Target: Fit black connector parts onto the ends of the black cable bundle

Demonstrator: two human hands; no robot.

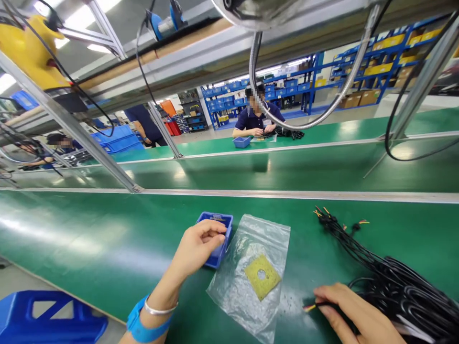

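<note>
My left hand (201, 243), with a blue wristband and a silver bangle on its wrist, is over a small blue bin (214, 262). Its fingers curl towards the thumb in a pinch; whatever lies between the fingertips is too small to make out. My right hand (353, 306) grips a black cable (324, 304) near its stripped end, where short red and yellow wires stick out to the left. Between both hands a clear plastic bag (247, 239) lies flat, with a square yellow sponge (263, 285) with a round centre hole on it.
A bundle of black cables (390, 272) with bare coloured wire ends lies at the right on the green table (107, 239). Metal posts (103, 143) and a flexible metal hose (315, 125) stand or hang ahead. A co-worker (256, 114) sits across. A blue plastic object (50, 320) is lower left.
</note>
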